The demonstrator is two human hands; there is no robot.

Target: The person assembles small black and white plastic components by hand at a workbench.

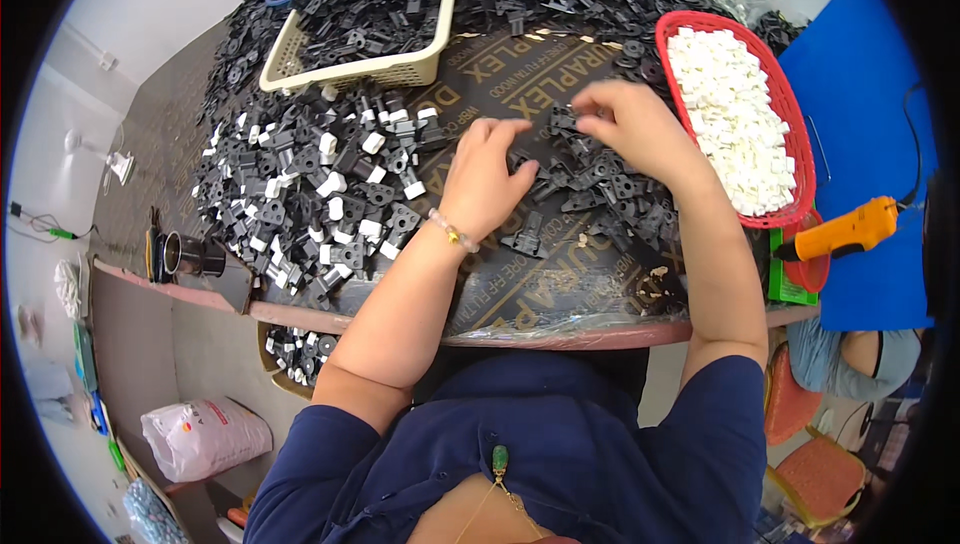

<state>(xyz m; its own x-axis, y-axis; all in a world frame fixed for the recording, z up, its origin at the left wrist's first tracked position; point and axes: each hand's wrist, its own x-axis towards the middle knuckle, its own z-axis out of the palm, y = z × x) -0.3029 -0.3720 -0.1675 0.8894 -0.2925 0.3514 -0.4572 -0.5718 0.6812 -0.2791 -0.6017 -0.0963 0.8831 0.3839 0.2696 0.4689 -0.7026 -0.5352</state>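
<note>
Left of the red basket (pixel 806 172), my right hand (pixel 632 129) and left hand (pixel 485 179) are by black plastic parts (pixel 605 186); I can't tell either grip.

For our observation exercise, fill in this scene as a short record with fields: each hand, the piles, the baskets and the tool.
Left hand: at the near side of the black parts; grip unclear
Right hand: bent over the far end of the black parts; grip unclear
Left pile: loose parts, black and white mixed
Red basket: right of the right hand, full of white pieces
Cream basket: beyond the left pile, holding more black parts
Tool: orange, corded, at the right, nearer than the red basket
</note>
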